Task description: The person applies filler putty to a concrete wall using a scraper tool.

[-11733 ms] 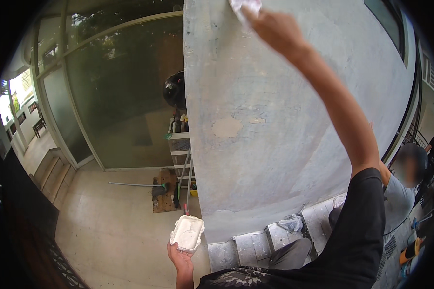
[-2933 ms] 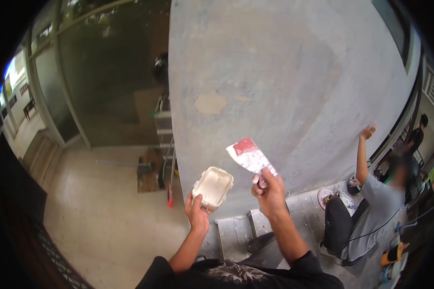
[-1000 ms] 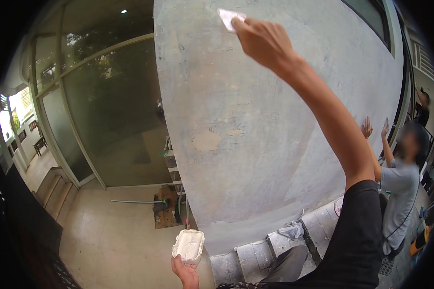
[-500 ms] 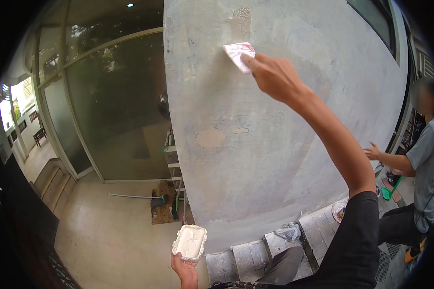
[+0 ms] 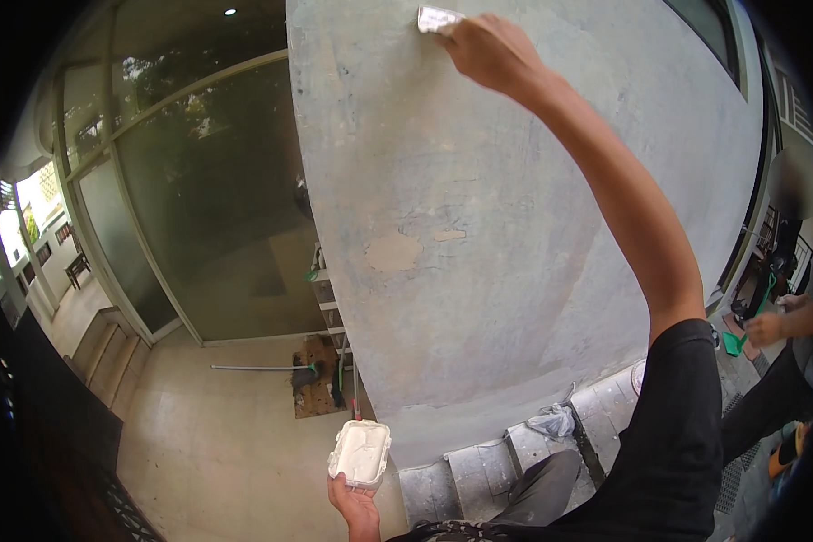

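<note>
My right hand (image 5: 495, 56) is raised high against the grey wall (image 5: 515, 298), fingers closed round a flat putty spreader (image 5: 440, 19) smeared with white. Its blade lies at the wall near the top of the view. Low in front of me, my left hand (image 5: 356, 508) holds a small rectangular tub (image 5: 386, 456) from below. Pale, creamy putty (image 5: 363, 452) fills the tub, its surface marked by strokes. Midway down the wall is a beige bare patch (image 5: 394, 252) with cracked paint around it.
Paint-spotted steps (image 5: 474, 479) run along the wall's foot, with a crumpled plastic bag (image 5: 551, 422) on them. A ladder (image 5: 327, 307) and broom (image 5: 262, 368) are at the left, near glass panels (image 5: 208, 208). Another person's hand (image 5: 768, 330) is at the right, near a green dustpan (image 5: 734, 343).
My right hand has moved the spreader up the wall, over where a rough putty patch showed. My left hand keeps the tub nearly in place. The person at right has lowered their hands.
</note>
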The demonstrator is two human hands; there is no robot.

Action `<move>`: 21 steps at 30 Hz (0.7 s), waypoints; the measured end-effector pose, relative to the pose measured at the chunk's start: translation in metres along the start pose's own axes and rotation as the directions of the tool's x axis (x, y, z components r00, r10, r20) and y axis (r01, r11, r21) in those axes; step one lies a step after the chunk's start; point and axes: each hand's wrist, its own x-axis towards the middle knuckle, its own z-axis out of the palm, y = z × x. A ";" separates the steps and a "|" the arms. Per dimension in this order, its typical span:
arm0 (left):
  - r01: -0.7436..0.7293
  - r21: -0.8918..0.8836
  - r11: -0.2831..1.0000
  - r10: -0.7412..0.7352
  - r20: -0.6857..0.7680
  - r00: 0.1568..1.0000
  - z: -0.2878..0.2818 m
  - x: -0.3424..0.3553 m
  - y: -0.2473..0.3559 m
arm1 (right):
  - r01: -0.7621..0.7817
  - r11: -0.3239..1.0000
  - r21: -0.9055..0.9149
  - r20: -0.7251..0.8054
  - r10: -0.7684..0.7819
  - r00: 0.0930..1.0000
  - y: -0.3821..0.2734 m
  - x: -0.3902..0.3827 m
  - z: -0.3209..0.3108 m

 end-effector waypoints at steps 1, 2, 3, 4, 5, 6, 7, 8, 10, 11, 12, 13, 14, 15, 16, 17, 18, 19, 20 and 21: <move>0.003 -0.003 1.000 -0.003 -0.007 1.000 0.000 0.000 0.001 | 0.045 0.999 0.027 0.011 -0.046 0.999 -0.006 -0.011 0.005; -0.001 0.008 1.000 0.001 -0.014 1.000 0.000 0.002 0.001 | 0.090 0.994 0.055 0.020 -0.092 0.996 -0.011 -0.021 0.009; -0.005 0.021 1.000 0.005 -0.020 1.000 -0.002 0.003 0.002 | 0.093 0.994 0.060 0.023 -0.095 0.995 -0.018 -0.027 0.005; -0.005 0.019 1.000 0.006 -0.027 1.000 -0.004 0.004 0.002 | 0.087 0.995 0.058 0.064 -0.090 0.994 -0.024 -0.031 -0.002; -0.003 -0.026 1.000 0.002 -0.033 0.999 -0.006 0.005 0.003 | 0.080 0.995 0.056 0.102 -0.086 0.991 -0.028 -0.031 -0.008; 0.001 -0.070 0.998 -0.003 -0.030 1.000 -0.005 0.005 0.002 | 0.080 0.995 0.055 0.100 -0.085 0.991 -0.025 -0.025 -0.019; -0.004 -0.072 0.997 0.002 -0.031 1.000 -0.004 0.005 0.003 | 0.072 0.996 0.057 0.056 -0.075 0.996 -0.021 -0.015 -0.031; 0.000 -0.073 0.997 -0.002 -0.034 0.999 -0.003 0.003 0.004 | 0.063 0.996 0.060 0.011 -0.064 0.998 -0.015 -0.006 -0.035; 0.008 -0.074 0.997 -0.009 -0.021 1.000 0.002 0.003 0.004 | 0.095 0.995 0.035 -0.135 -0.089 0.987 -0.002 0.018 -0.051; 0.007 -0.070 0.998 -0.009 -0.027 1.000 0.001 0.003 0.003 | 0.112 0.994 0.013 -0.191 -0.107 0.976 0.000 0.028 -0.046; 0.012 -0.064 0.998 -0.013 -0.023 1.000 0.001 0.003 0.002 | 0.124 0.992 -0.021 -0.242 -0.125 0.962 0.009 0.038 -0.041; 0.007 -0.067 0.998 -0.009 -0.020 1.000 -0.001 0.003 0.001 | 0.157 0.987 -0.038 -0.244 -0.161 0.956 0.015 0.046 -0.019; 0.016 -0.074 0.997 -0.018 -0.025 1.000 -0.003 0.004 -0.002 | 0.191 0.980 -0.061 -0.242 -0.200 0.949 0.019 0.050 0.002; 0.018 -0.082 0.996 -0.022 -0.046 0.999 -0.005 0.006 -0.002 | 0.212 0.969 -0.126 -0.076 -0.223 0.972 -0.001 0.036 0.004; 0.022 -0.087 0.996 -0.026 -0.041 0.999 -0.003 0.007 -0.003 | 0.145 0.988 -0.050 0.044 -0.143 0.989 -0.007 0.021 0.017; 0.014 -0.053 0.999 -0.016 -0.043 0.999 -0.002 0.004 -0.002 | 0.210 0.977 0.019 0.022 -0.211 0.977 -0.016 0.004 0.023; 0.006 -0.017 1.000 -0.007 -0.053 0.999 -0.003 0.002 -0.001 | 0.212 0.974 0.084 0.088 -0.219 0.972 -0.028 -0.013 0.029; 0.008 -0.024 1.000 -0.009 -0.065 0.998 -0.003 0.002 -0.002 | 0.237 0.966 0.104 0.127 -0.249 0.960 -0.038 -0.031 0.030; 0.004 -0.022 1.000 -0.006 -0.050 0.999 -0.002 0.004 -0.003 | 0.225 0.971 0.082 0.194 -0.237 0.952 -0.045 -0.051 0.031; -0.001 -0.018 1.000 0.000 -0.038 0.999 -0.002 0.004 -0.001 | 0.256 0.966 0.027 0.238 -0.255 0.937 -0.049 -0.070 0.035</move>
